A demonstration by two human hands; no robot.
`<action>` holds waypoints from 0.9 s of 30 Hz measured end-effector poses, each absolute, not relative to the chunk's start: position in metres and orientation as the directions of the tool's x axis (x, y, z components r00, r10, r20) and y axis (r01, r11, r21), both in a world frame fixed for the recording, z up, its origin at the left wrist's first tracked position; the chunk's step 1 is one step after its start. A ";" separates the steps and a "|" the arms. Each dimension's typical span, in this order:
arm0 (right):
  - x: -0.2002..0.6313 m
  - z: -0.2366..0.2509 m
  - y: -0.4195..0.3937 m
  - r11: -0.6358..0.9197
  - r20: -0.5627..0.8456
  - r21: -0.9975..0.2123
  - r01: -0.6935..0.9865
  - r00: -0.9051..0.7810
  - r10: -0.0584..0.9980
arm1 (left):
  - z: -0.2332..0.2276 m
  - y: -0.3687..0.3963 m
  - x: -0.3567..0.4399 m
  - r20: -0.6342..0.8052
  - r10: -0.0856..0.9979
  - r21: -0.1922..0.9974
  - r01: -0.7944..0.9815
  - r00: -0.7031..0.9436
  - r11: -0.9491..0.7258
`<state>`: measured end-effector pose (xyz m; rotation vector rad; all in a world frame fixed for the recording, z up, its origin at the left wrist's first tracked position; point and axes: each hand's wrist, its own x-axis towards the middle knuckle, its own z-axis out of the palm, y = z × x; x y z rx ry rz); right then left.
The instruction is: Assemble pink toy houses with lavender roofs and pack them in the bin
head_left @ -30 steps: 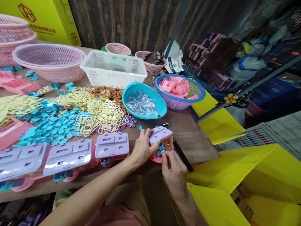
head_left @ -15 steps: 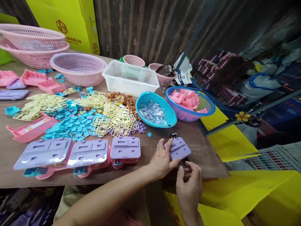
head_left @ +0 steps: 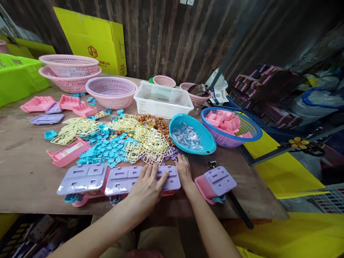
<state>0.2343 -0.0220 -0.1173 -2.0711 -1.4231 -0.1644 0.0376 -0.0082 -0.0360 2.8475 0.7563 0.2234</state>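
My left hand (head_left: 146, 186) lies across the lilac lids of toy boxes, fingers stretched out. Under and beside it are the middle box (head_left: 118, 181) and the right-hand box (head_left: 173, 177), both pink below; the left box (head_left: 83, 177) completes the row. My right hand (head_left: 184, 172) reaches past the row's right end, fingertips at the small purple discs (head_left: 173, 154). Its fingers point forward, and nothing shows in them. Apart to the right, a separate lilac-lidded box (head_left: 219, 181) rests tilted beside a black bar (head_left: 240, 211).
Loose blue pieces (head_left: 107, 152) and cream plastic frames (head_left: 150, 139) cover the middle. Behind stand a white basket (head_left: 163, 104), a turquoise bowl (head_left: 209, 145) of clear parts and a blue-rimmed basket (head_left: 256, 134) of pink parts. A small metallic cylinder (head_left: 212, 164) lies near the separate box.
Both hands have left the separate box, which now rests on the table. My left hand has moved left onto the row; my right hand has moved forward and left to the purple discs.
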 end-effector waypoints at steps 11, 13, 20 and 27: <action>0.228 -0.114 -0.075 -0.312 0.251 -0.455 0.834 0.457 0.853 | -0.083 -0.057 0.011 0.320 0.565 0.511 0.364 0.760 -0.779; 0.230 -0.110 -0.073 -0.334 0.240 -0.445 0.831 0.470 0.850 | -0.086 -0.056 0.008 0.313 0.577 0.577 0.332 0.754 -0.746; 0.228 -0.097 -0.072 -0.320 0.200 -0.350 0.881 0.403 0.893 | -0.094 -0.055 0.010 0.312 0.609 0.728 0.228 0.729 -0.646; 0.224 -0.082 -0.081 -0.347 0.248 -0.308 0.886 0.427 0.869 | -0.100 -0.054 0.025 0.287 0.690 0.870 0.121 0.664 -0.478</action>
